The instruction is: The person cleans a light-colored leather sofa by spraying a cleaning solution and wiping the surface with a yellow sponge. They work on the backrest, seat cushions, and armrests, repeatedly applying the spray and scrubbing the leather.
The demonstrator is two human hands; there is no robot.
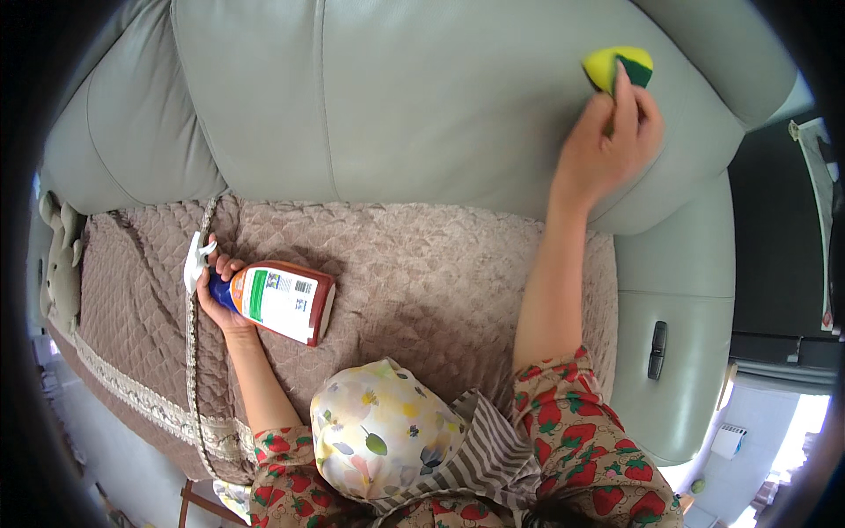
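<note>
In my right hand (610,142) is a yellow and green scouring sponge (602,66), held near the top right of the grey leather sofa backrest (422,99). The sponge looks folded between my fingers and is against or just over the leather; I cannot tell which. My left hand (221,290) grips a spray bottle (280,300) by its blue neck, just under the white trigger head (197,263). The bottle has a reddish body and a white label with writing, and lies tilted above the quilted brown seat cover (422,264).
A plush toy (64,277) sits at the left end of the seat. On the right, the leather armrest (680,264) carries a dark narrow object (657,350). A flower-patterned cloth-covered round form (383,429) is close before my chest. Lace trim (138,383) edges the seat cover.
</note>
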